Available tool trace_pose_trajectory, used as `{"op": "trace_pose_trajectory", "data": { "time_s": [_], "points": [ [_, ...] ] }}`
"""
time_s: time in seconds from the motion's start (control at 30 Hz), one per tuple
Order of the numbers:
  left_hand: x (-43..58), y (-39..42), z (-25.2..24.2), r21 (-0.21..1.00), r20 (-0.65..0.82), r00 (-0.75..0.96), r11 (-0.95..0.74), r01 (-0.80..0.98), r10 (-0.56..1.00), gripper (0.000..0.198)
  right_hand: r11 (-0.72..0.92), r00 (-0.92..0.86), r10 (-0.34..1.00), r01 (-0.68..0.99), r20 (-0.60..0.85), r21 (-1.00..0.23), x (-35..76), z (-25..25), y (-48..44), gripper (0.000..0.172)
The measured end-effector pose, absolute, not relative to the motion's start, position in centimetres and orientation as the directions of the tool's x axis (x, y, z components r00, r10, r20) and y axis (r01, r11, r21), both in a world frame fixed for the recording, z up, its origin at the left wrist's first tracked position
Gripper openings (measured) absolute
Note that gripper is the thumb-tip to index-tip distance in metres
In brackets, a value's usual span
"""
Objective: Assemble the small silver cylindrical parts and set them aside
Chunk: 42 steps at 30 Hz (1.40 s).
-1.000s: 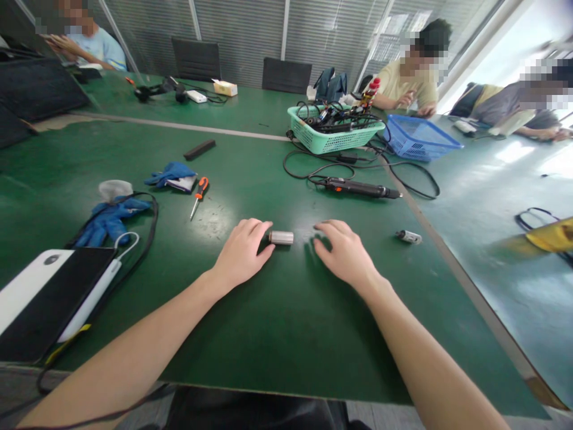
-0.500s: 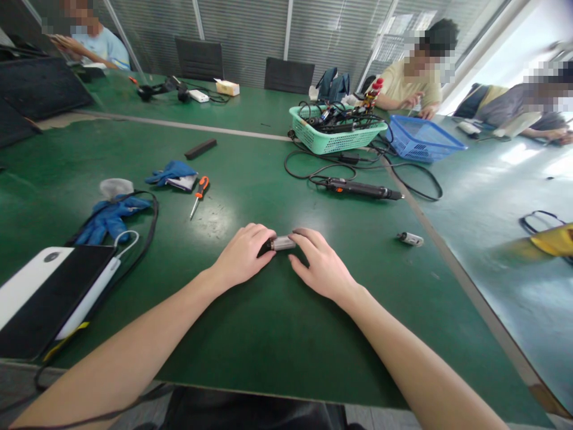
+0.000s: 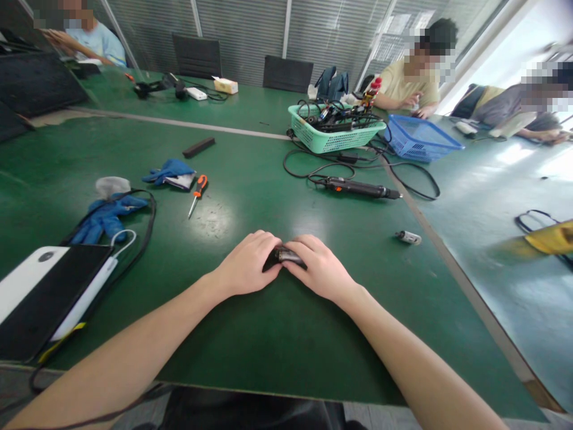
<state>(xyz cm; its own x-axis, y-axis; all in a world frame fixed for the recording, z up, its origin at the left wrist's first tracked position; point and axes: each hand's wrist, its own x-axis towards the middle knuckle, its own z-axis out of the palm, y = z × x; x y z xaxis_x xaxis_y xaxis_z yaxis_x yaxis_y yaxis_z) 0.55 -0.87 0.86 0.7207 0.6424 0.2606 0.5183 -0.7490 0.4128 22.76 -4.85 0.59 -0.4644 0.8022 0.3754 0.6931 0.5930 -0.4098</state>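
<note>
My left hand and my right hand meet at the middle of the green table, fingers curled. Between them they grip a small cylinder with a dark end and a silver end; only a short stretch of it shows between the fingertips. Both forearms reach in from the near edge. A second small silver cylinder lies apart on the table to the right of my right hand.
An electric screwdriver with its cable lies beyond the hands. A green basket and blue basket stand behind. An orange-handled screwdriver, blue gloves and a white power bank are at left. Other people sit at the far edges.
My right hand has slid left from open table onto the cylinder. Both hands have closed round it and drawn it slightly nearer to me.
</note>
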Motion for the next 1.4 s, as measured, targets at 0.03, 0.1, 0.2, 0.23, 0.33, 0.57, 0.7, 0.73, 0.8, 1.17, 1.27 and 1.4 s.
{"op": "trace_pose_trajectory", "data": {
  "time_s": [0.03,0.1,0.2,0.23,0.33,0.57,0.7,0.73,0.8,1.17,1.27,1.4],
  "points": [
    [0.5,-0.9,0.9,0.409,0.265,0.720,-0.751,0.518,0.642,0.021,0.594,-0.465,0.802,0.689,0.375,-0.415,22.8,0.5,-4.8,0.025],
    [0.5,-0.9,0.9,0.399,0.277,0.713,-0.752,0.525,0.644,0.021,0.598,-0.469,0.800,0.681,0.375,-0.423,22.8,0.6,-4.9,0.025],
    [0.4,-0.8,0.9,0.379,0.285,0.708,-0.755,0.536,0.646,0.014,0.605,-0.485,0.796,0.667,0.362,-0.435,22.6,0.7,-5.1,0.025],
    [0.4,-0.7,0.9,0.372,0.282,0.713,-0.758,0.536,0.642,0.010,0.605,-0.490,0.796,0.664,0.355,-0.439,22.6,0.8,-5.1,0.025],
    [0.4,-0.6,0.9,0.357,0.270,0.739,-0.777,0.519,0.618,0.009,0.593,-0.491,0.805,0.668,0.333,-0.449,22.5,1.0,-5.3,0.024],
    [0.5,-0.6,0.9,0.359,0.277,0.757,-0.795,0.490,0.592,0.009,0.600,-0.512,0.800,0.657,0.313,-0.456,22.6,1.1,-5.3,0.018],
    [0.5,-0.6,1.0,0.359,0.269,0.767,-0.800,0.482,0.583,0.010,0.614,-0.527,0.789,0.649,0.318,-0.449,22.4,1.2,-5.3,0.017],
    [0.5,-0.6,1.0,0.361,0.268,0.769,-0.801,0.478,0.580,0.010,0.616,-0.529,0.787,0.649,0.317,-0.447,22.4,1.2,-5.4,0.016],
    [0.5,-0.6,0.9,0.365,0.267,0.773,-0.803,0.471,0.575,0.009,0.616,-0.530,0.787,0.650,0.317,-0.444,22.3,1.3,-5.4,0.016],
    [0.5,-0.7,0.8,0.360,0.268,0.773,-0.804,0.472,0.574,0.009,0.609,-0.524,0.792,0.659,0.313,-0.441,22.3,1.2,-5.4,0.020],
    [0.5,-0.8,1.0,0.368,0.273,0.757,-0.791,0.489,0.594,0.009,0.592,-0.527,0.806,0.704,0.271,-0.392,22.9,1.5,-5.2,0.030],
    [0.5,-1.0,1.1,0.386,0.274,0.751,-0.784,0.486,0.601,0.017,0.526,-0.507,0.849,0.794,0.147,-0.304,24.5,2.3,-4.8,0.030]
  ]
}}
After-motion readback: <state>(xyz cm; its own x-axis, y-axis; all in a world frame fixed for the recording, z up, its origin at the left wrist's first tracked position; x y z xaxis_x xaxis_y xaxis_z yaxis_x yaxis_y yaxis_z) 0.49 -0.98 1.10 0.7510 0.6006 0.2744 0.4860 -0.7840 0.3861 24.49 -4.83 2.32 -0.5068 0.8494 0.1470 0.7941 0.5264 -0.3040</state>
